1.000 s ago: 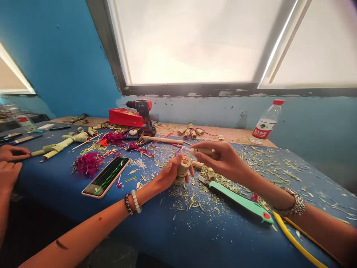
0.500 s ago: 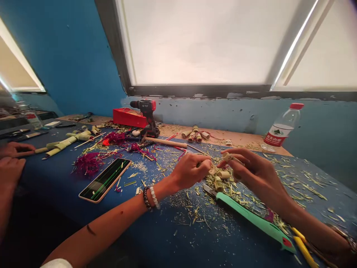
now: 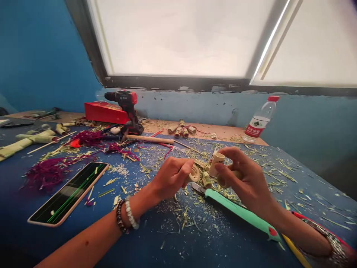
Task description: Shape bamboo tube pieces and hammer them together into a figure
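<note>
My left hand [image 3: 174,173] is closed on a short bamboo piece [image 3: 195,174], whose round cut end faces right. In the fingers of my right hand [image 3: 245,178] stands a pale bamboo tube [image 3: 216,163], roughly upright with its hollow end up. Another round bamboo end [image 3: 222,181] shows beneath those fingers; whether it is held I cannot tell. Just below the hands lies a mint-green utility knife [image 3: 242,212], its metal tip pointing to the upper left. A small bamboo section [image 3: 206,180] rests among shavings between my hands.
A phone [image 3: 68,193] lies at left near purple string [image 3: 47,173]. Behind are a hammer [image 3: 150,139], a cordless drill [image 3: 126,108], a red box [image 3: 104,112] and tied bamboo pieces [image 3: 182,129]. A water bottle [image 3: 258,123] stands back right. Shavings cover much of the blue table.
The view has swung right, and another person's hands at the left are out of sight. My hands are a little farther apart, and the tube in my right hand now shows upright.
</note>
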`<state>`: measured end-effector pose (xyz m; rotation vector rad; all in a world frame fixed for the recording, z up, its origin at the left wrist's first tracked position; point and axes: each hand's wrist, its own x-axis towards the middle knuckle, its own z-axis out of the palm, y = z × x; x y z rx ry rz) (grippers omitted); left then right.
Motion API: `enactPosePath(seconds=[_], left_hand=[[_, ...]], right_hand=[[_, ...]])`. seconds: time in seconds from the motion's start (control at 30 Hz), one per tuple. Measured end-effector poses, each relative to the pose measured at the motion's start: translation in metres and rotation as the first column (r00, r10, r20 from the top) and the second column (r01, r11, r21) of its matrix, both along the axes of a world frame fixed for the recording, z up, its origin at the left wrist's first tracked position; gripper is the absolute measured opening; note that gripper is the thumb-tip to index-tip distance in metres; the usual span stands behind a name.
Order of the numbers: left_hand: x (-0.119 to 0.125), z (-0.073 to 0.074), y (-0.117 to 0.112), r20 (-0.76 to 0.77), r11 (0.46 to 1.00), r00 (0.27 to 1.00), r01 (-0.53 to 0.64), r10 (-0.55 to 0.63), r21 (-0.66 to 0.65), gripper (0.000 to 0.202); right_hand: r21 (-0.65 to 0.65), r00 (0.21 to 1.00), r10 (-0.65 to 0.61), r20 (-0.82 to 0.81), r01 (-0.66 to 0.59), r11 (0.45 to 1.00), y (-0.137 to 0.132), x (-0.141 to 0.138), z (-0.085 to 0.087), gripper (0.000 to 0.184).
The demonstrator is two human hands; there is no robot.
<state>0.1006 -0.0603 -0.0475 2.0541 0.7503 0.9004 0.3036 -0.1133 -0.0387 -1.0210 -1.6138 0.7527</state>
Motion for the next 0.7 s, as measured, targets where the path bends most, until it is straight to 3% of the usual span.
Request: enactPosePath(seconds=[0.1,0.23,0.43,0.53,0.63,0.7], left_hand=[[0.002,-0.001,-0.001,-0.038,1.000,0.999,-0.006,0.006,0.005,0.046],[0.004,-0.001,-0.002,-0.068,1.000,0.998,-0.004,0.006,0.028,0.047],[0.003,0.002,-0.002,-0.092,0.999,0.996,-0.006,0.010,0.044,0.051],[0.004,0.003,-0.003,-0.135,0.997,0.990,-0.027,0.036,0.073,0.052],[0.006,0.004,-0.004,-0.171,0.994,0.984,-0.035,0.053,0.107,0.051],[0.007,0.005,-0.005,-0.190,0.993,0.980,-0.034,0.055,0.113,0.050]], right_hand=[[0.011,0.989,0.104,-0.105,-0.103,0.995,-0.006,-0.003,0.002,0.019],[0.077,0.988,0.133,0.076,-0.139,0.987,-0.008,-0.004,0.000,0.016],[0.343,0.931,-0.092,0.353,-0.037,0.939,-0.002,0.001,-0.009,0.013],[0.415,0.856,-0.125,0.502,-0.111,0.903,0.000,0.004,-0.010,0.018],[0.543,0.750,-0.228,0.621,-0.202,0.815,0.000,0.006,-0.008,0.029],[0.595,0.693,-0.303,0.654,-0.224,0.772,-0.001,0.006,-0.007,0.026]])
